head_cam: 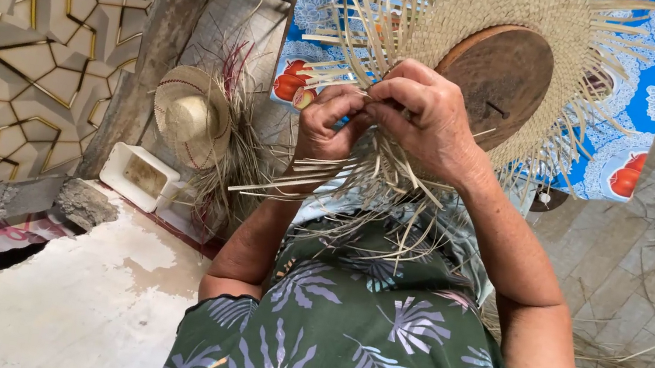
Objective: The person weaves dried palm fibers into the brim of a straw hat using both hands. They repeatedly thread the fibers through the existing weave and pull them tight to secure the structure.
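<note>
Down at the left middle of the frame sits a white plastic tub (138, 175), shallow and rectangular, its inside stained brown with nothing clear in it. Just above it lies a finished straw hat (191, 115), round and pale with a thin dark stripe near the brim, resting on loose dried straw (238, 165). Now to the centre: the half-woven hat (499, 9) fills the upper middle, tightly plaited, tan, with stiff unwoven strips fanning out all round its edge. It sits over a round brown wooden block (501, 75), smooth and worn. The left hand (327, 122) curls its fingers around a bundle of strips, and the right hand (427, 116) pinches strips between thumb and fingertips, touching the left. Behind is a blue patterned cloth (632, 111).
</note>
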